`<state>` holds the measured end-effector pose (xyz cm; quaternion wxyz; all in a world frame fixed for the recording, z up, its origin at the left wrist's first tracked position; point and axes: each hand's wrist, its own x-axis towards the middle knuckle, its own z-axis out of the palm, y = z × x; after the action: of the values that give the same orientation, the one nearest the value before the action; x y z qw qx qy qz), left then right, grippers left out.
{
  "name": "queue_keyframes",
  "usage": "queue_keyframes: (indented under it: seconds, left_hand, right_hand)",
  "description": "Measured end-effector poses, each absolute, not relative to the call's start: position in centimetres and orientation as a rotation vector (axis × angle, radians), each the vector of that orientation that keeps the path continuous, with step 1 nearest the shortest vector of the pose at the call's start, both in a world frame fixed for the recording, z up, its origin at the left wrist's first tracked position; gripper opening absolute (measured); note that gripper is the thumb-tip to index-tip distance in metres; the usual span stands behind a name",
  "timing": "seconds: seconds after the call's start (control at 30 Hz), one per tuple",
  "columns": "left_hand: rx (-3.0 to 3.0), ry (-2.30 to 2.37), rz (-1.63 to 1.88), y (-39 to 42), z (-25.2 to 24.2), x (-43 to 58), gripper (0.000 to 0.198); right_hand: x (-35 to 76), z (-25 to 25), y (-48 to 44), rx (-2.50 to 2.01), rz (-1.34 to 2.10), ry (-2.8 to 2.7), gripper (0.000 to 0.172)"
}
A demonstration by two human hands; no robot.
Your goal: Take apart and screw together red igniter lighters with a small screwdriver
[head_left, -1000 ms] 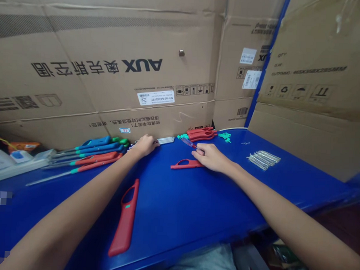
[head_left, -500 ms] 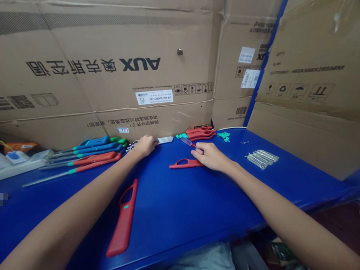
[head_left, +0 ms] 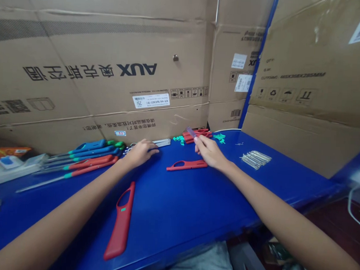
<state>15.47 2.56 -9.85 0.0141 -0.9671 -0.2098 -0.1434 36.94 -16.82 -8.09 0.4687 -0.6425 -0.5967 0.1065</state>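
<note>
My right hand [head_left: 208,151] is closed on a clear purplish tube [head_left: 192,132], held tilted in front of a stack of red handle shells [head_left: 197,135]. Below that hand lies a red shell [head_left: 187,164] with an oval opening. My left hand [head_left: 141,151] hovers over or rests at the near end of some thin metal rods [head_left: 162,142]; its fingers are partly spread, and nothing shows between them. Another red shell [head_left: 121,223], with a small green piece on it, lies nearer the front edge.
Blue and red long-nosed lighters [head_left: 92,161] lie at the left beside a white power strip [head_left: 16,172]. Green parts [head_left: 219,138] and clear tubes [head_left: 256,158] are at the right. Cardboard [head_left: 112,42] stands along the back of the blue table [head_left: 171,213].
My left fingers have loosened and spread near the rods. My right hand has lifted slightly off the red shell, with the tube now tilted more upright. The view has shifted a little.
</note>
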Motion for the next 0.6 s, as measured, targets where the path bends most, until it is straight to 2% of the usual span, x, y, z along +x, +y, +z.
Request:
queue_keyframes:
  seconds: [0.13, 0.2, 0.3, 0.47, 0.6]
  left_hand:
    - [-3.104, -0.515, -0.523, 0.6, -9.7, 12.7, 0.043]
    - [-3.128, -0.525, -0.551, -0.3, -9.7, 11.0, 0.045]
    - [-3.158, -0.636, -0.63, -1.6, -9.9, 8.5, 0.044]
    - [-3.131, -0.812, -0.77, -2.5, -10.3, 7.1, 0.045]
    - [-3.124, -0.753, -0.821, -2.5, -10.4, 7.7, 0.044]
  right_hand:
    - [40.0, -5.7, -16.7, -1.588, 0.077, -1.281, 0.033]
    - [42.8, -4.1, -16.9, -1.933, -0.009, -1.168, 0.031]
    - [47.0, -2.8, -17.1, -2.409, 0.105, -0.927, 0.033]
    - [49.1, -5.0, -16.1, -2.591, 0.316, -0.952, 0.027]
    - [48.8, -7.2, -14.3, -2.679, 0.261, -0.966, 0.033]
